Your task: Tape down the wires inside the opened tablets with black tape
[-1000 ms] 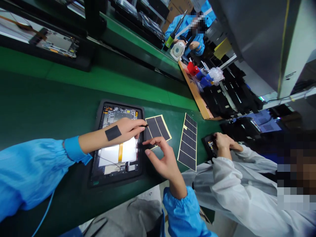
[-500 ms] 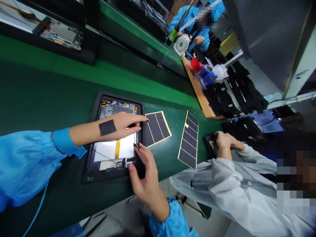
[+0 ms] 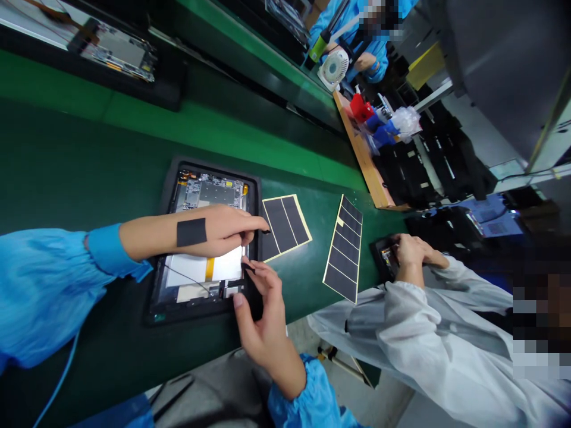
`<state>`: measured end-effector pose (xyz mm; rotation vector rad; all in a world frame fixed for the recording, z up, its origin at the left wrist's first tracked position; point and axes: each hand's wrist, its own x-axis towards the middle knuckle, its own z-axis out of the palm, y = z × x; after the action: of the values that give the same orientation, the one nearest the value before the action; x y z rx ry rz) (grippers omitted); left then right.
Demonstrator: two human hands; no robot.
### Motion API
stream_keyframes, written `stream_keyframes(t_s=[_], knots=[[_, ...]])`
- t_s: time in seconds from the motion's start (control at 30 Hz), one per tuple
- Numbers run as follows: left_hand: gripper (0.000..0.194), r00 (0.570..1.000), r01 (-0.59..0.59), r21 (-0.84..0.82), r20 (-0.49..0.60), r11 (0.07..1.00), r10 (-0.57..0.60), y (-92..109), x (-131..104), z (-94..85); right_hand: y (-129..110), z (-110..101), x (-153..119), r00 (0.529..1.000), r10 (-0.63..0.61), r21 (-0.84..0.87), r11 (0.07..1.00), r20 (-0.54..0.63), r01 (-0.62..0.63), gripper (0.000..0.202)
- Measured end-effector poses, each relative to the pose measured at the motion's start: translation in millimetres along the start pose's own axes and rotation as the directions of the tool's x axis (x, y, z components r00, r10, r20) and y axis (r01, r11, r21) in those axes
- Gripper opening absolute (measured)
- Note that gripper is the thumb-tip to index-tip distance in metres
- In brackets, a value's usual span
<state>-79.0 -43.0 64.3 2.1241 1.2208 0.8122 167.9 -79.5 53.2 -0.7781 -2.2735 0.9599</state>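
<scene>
one green bench (image 3: 80, 196) is running across the room under me, and two co-workers are sitting around it: one in white sleeves (image 3: 414, 333) is working at my right, one in blue sleeves (image 3: 379, 68) is sitting beyond one small fan (image 3: 335, 66). one opened tablet (image 3: 216, 193) is lying in front of me in one black foam tray (image 3: 172, 187), under my two hands. my left hand (image 3: 229, 226) is reaching over its middle, and one small black piece (image 3: 266, 232) is showing at the index fingertip; i cannot tell if i am gripping it. one black patch (image 3: 191, 232) is sitting on that wrist. my right hand (image 3: 265, 324) is curving at the tablet's right edge, thumb standing apart from the fingers, one dark scrap (image 3: 248, 267) showing at a fingertip; whether it is being held, i cannot tell. two sheets are lying to the right: a nearer sheet (image 3: 289, 220) is showing three dark panels, a farther sheet (image 3: 343, 255) more.
</scene>
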Motion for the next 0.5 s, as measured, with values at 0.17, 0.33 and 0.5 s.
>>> stream_keyframes(t_s=[0.17, 0.33, 0.5], knots=[[0.044, 0.996, 0.049, 0.081, -0.083, 0.996, -0.042, -1, 0, -2.5, -4, -17, 16, 0.996, 0.06, 0.059, 0.996, 0.058, -0.064, 0.039], [0.044, 0.994, 0.042, 0.086, -0.103, 0.995, -0.033, -9, 1, 1.3, -2, -48, 62, 0.957, 0.075, 0.044, 0.995, 0.281, -0.091, 0.017], [0.046, 0.993, 0.062, 0.045, -0.106, 0.997, -0.057, -17, 7, 6.4, 7, -59, 109, 0.888, 0.064, 0.068, 0.992, 0.456, -0.107, 0.011]])
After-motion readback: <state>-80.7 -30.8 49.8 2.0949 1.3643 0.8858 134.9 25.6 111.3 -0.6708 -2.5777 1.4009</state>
